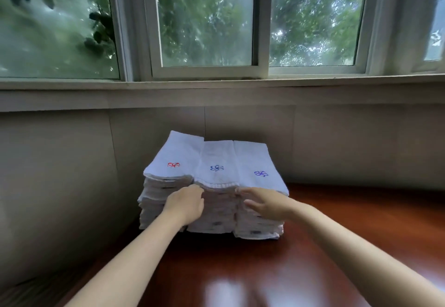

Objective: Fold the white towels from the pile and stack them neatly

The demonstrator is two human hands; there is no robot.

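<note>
Three tall stacks of white towels stand side by side at the far end of the table, against the wall. The left stack (173,160) has a red emblem on top; the middle stack (216,162) and the right stack (257,167) carry blue emblems. My left hand (185,204) rests at the front of the middle stack, its fingertips curled at the near edge of the top towel. My right hand (265,202) reaches the same edge from the right, fingers spread, touching the front of the stacks. Whether either hand pinches the towel is unclear.
The glossy red-brown wooden table (240,270) stretches from me to the stacks. A beige wall panel (72,162) runs behind and to the left. Above it are a sill and sliding windows (207,25) showing green trees.
</note>
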